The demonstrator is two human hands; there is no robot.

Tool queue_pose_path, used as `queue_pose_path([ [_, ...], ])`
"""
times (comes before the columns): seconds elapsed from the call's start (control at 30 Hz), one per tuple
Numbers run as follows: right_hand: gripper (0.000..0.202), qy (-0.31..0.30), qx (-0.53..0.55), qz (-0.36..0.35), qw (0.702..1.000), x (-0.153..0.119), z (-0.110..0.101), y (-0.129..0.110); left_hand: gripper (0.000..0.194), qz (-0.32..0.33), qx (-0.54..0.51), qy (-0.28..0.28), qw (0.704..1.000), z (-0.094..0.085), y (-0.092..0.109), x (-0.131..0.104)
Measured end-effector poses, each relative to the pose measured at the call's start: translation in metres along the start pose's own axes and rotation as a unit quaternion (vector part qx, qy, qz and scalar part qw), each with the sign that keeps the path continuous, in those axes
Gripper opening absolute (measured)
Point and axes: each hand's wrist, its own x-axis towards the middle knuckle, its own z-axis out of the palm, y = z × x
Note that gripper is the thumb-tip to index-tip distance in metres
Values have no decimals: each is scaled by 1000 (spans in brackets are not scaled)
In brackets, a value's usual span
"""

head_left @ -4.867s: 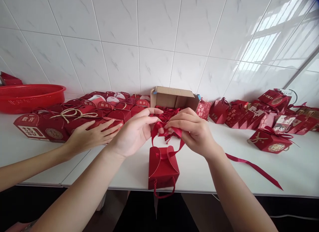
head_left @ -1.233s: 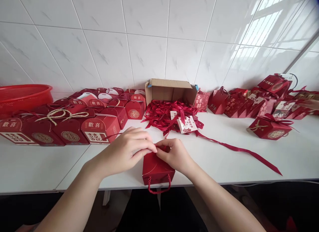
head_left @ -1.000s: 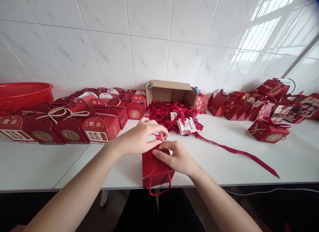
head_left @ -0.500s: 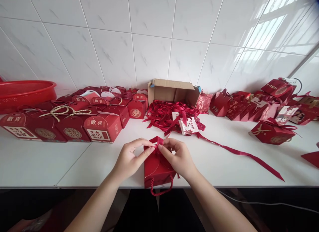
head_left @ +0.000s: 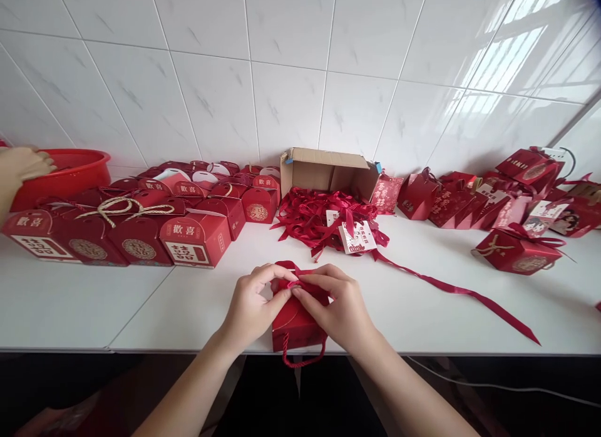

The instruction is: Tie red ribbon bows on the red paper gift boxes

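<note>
A red gift box (head_left: 293, 329) with a twisted rope handle (head_left: 303, 364) stands at the table's front edge, right before me. On top of it, a dark red ribbon (head_left: 294, 283) is pinched between the fingertips of both hands. My left hand (head_left: 257, 302) grips the ribbon from the left with thumb and forefinger. From the right, my right hand (head_left: 340, 305) pinches it close beside, the fingertips almost touching. The fingers partly cover the ribbon and the box top.
Behind the box, a heap of red ribbons (head_left: 312, 221) spills from a cardboard box (head_left: 310, 173). Printed gift boxes (head_left: 192, 240) crowd the left, with more red boxes (head_left: 453, 202) at right. Another person's hand (head_left: 25, 164) is at a red basin (head_left: 84, 168).
Both hands have drawn the ribbon lower and closer to the box top, their fingertips nearer together. Another person's hand has appeared over the red basin at left. A red piece at far right has mostly left view.
</note>
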Motion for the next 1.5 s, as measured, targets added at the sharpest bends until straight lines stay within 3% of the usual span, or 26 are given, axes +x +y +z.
queue_pose_path([
  [0.17,11,15,-46,24,999,-1,-2,7,9,-13,-12,-14,1000,1,1,-1],
  [0.4,25,-104,99,132,981,6,-8,6,9,-35,-39,-19,998,-1,5,2],
  [0.53,33,-131,109,124,977,7,-8,8,9,-28,-35,-27,999,2,4,4],
  [0.77,29,-33,188,135,972,4,2,10,24,-36,-21,-19,999,4,2,9],
  [0.97,28,-42,191,136,971,4,0,5,11,-1,26,-45,999,-6,8,6],
  [1.17,25,-84,100,112,985,3,-19,4,10,-19,-18,-84,996,-7,2,14],
  [1.23,18,-87,43,75,992,4,-23,8,11,-19,-24,-115,993,-9,4,16],
  [1.37,27,-78,-60,-28,995,6,-26,11,13,-16,-11,-141,990,-13,11,18],
  [1.5,35,-120,-151,-55,980,6,-36,-10,14,-18,-2,-141,990,-14,16,19],
])
